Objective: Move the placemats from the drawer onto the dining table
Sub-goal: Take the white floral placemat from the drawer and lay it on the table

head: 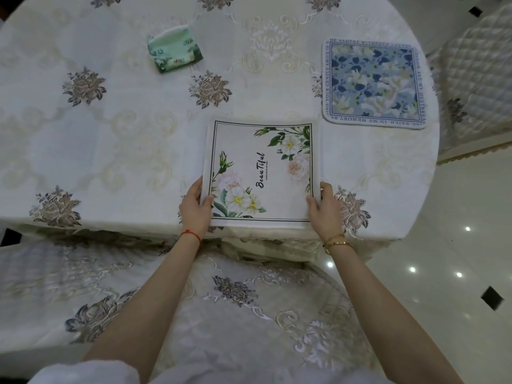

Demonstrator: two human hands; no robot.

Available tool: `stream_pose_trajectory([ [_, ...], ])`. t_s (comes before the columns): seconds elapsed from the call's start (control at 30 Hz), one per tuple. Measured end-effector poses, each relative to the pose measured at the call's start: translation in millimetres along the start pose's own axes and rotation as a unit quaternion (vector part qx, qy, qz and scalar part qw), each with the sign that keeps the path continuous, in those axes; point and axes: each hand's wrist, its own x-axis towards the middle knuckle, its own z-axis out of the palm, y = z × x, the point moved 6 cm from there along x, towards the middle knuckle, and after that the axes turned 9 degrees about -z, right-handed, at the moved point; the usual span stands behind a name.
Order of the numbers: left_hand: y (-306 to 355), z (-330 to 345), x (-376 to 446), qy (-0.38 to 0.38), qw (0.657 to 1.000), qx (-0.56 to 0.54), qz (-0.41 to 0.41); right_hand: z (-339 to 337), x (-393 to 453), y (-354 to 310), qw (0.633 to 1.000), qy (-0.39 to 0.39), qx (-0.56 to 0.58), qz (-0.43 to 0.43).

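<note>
Setting the white floral placemat (261,173) on the near desk (124,139) edge — left hand (195,209) and right hand (325,207) fingers pinch its near corners, blue placemat (374,83) already far right — next: let go.

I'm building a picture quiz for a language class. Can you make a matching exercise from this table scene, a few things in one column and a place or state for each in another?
Things:
1. white floral placemat
2. blue floral placemat
3. green tissue pack
4. red string bracelet

Places or states:
A. lies untouched at the table's far right
B. on the left wrist
C. held at both side edges by left hand and right hand
D. far left of the placemats

Pairs: 1-C, 2-A, 3-D, 4-B
</note>
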Motion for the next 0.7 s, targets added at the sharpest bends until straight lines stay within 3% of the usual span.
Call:
stream_pose_trajectory([
  [0.3,-4,-4,3,-0.005,1.000,-0.025,-0.007,5,0,6,1.000,-0.010,-0.013,0.010],
  [0.43,-1,-10,3,0.043,0.999,0.000,0.001,4,-1,8,0.998,-0.013,-0.055,-0.010],
  [0.6,10,-16,12,0.044,0.991,0.083,0.096,-3,4,1,0.975,0.018,-0.202,-0.086],
  [0.7,32,-4,21,0.028,0.959,0.208,0.192,3,23,-5,0.969,0.008,-0.214,-0.120],
])
